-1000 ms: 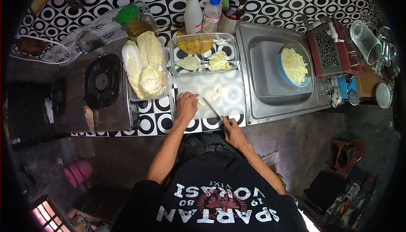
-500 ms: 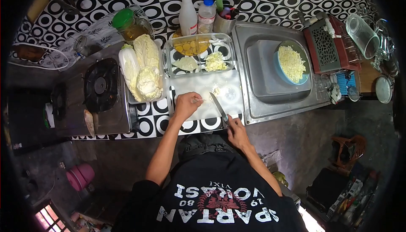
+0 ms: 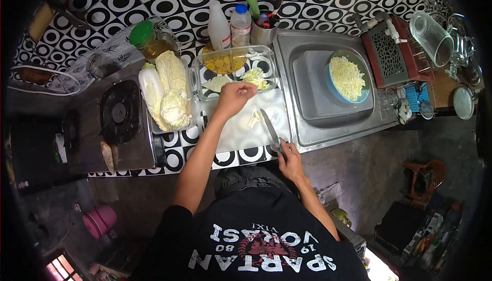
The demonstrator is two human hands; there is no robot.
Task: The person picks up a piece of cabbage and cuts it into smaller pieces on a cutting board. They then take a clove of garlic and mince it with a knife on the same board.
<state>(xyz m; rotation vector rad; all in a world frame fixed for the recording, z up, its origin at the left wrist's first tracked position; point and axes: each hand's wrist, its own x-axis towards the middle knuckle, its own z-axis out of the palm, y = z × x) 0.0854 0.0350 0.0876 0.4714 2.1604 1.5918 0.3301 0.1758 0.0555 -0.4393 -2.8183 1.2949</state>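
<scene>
My right hand (image 3: 290, 162) is wrapped around the handle of a knife (image 3: 269, 125), its blade angled over the translucent white cutting board (image 3: 236, 136). Small pale cut pieces (image 3: 254, 120) lie just left of the blade. At the front rim of a clear divided container (image 3: 199, 94), my left hand (image 3: 236, 98) has its fingers drawn together; whatever they pinch, if anything, I cannot make out. Inside that container, chopped pale leaf pieces (image 3: 254, 77) fill the right front compartment, a whitish heap (image 3: 216, 84) the left front one, and orange slices (image 3: 224, 65) show behind.
Left of the board stands a tray of napa cabbages (image 3: 169, 91), beside a stove (image 3: 120, 104). On the right, a blue bowl of chopped cabbage (image 3: 347, 78) sits in the sink area (image 3: 300, 122). Bottles (image 3: 240, 27) and a green-lidded jar (image 3: 151, 43) line the back.
My left hand has moved forward from the board to the container's front rim. The knife stays in my right hand, shifted slightly. The view has tilted a little.
</scene>
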